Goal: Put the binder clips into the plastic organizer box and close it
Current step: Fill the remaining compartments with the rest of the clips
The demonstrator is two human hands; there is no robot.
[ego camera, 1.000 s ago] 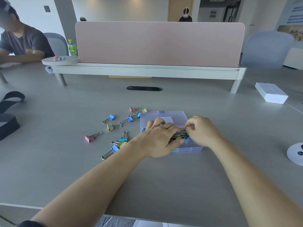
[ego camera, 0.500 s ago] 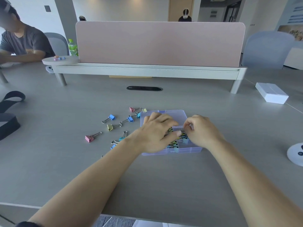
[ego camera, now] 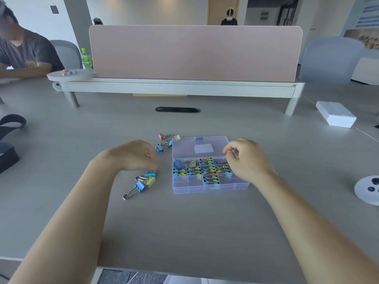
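Loading step, nowhere near closing time yet. The organizer box (ego camera: 211, 186) sits open on the table (ego camera: 184, 232) right in front of me, its lid (ego camera: 184, 144) lying flat behind the tray. Most compartments have binder clips (ego camera: 205, 171) in them, but there's a bunch of loose clips (ego camera: 140, 186) on the table just left of it. My left hand (ego camera: 133, 156) is over that bunch, fingers (ego camera: 152, 160) curled down onto the teal clip (ego camera: 150, 174). Honestly I can't tell if I've actually got it pinched or I'm only touching it. My right hand (ego camera: 248, 160) hovers at the box's back right corner with its fingers loosely curled, and whether there's anything in them I can't tell either. Next move as I see it is to get a proper pinch on that teal one and drop it in a roomy compartment near the front. As for writing, the sticker (ego camera: 203, 148) on the lid looks blank, and the green bottle (ego camera: 86, 60) label is too blurry to read.
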